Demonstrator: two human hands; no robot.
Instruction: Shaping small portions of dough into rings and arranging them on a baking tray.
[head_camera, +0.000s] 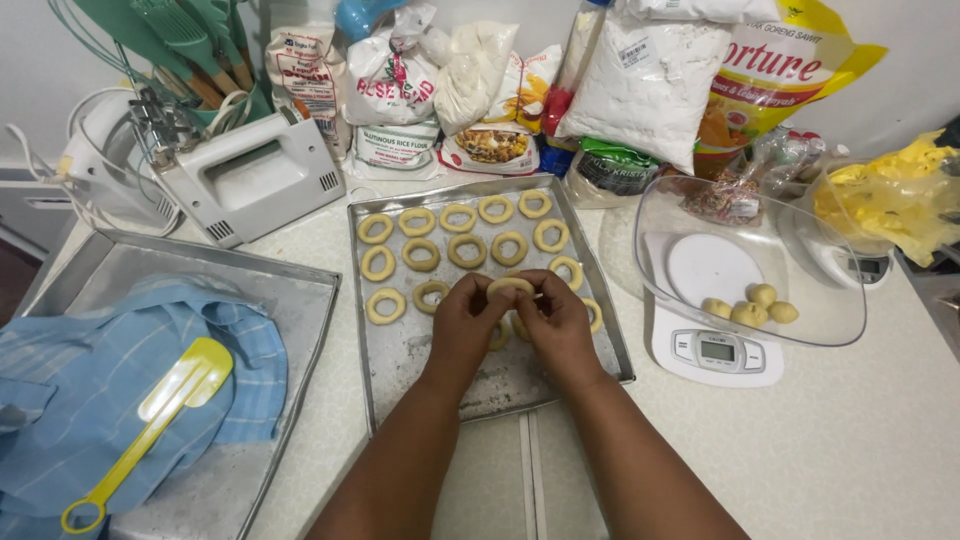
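In the middle of the frame, the left hand (462, 322) and the right hand (556, 320) are close together, both pinching one dough ring (509, 287) between fingertips, just above the metal tray (420, 360), equally near to each.

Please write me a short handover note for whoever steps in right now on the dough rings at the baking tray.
Left hand and right hand: both pinch one dough ring together, just above the baking tray.
Things: the tray sits mid-counter; shaped rings fill its far half in rows.
Done: about fifteen rings are laid out on the tray.
Left: the near part of the tray is bare; four dough balls wait unshaped in the clear bowl on the kitchen scale to the right.
Nearby: a second tray at left holds a blue cloth and a yellow spatula.
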